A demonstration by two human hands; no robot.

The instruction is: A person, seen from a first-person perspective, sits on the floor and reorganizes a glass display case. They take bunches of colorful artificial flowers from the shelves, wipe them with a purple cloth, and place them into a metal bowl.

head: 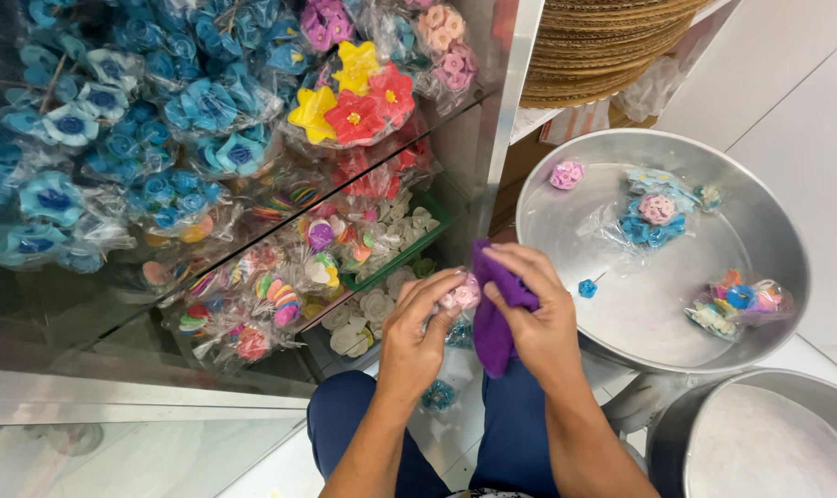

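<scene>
My left hand [417, 334] pinches a small pink flower-shaped piece [462, 295] in clear wrap between its fingertips. My right hand [536, 314] grips a purple cloth [490, 325] that hangs down between both hands and presses against the pink piece. Both hands are held over my lap, just left of a large round metal basin [760, 221].
The basin holds a pink flower [567, 173], a wrapped blue and pink bunch [654, 214], a small blue piece [587, 288] and a mixed bag [739, 300]. A glass case [253, 166] at left is packed with wrapped blue, yellow and red flowers. A second metal tub [760, 443] stands at lower right.
</scene>
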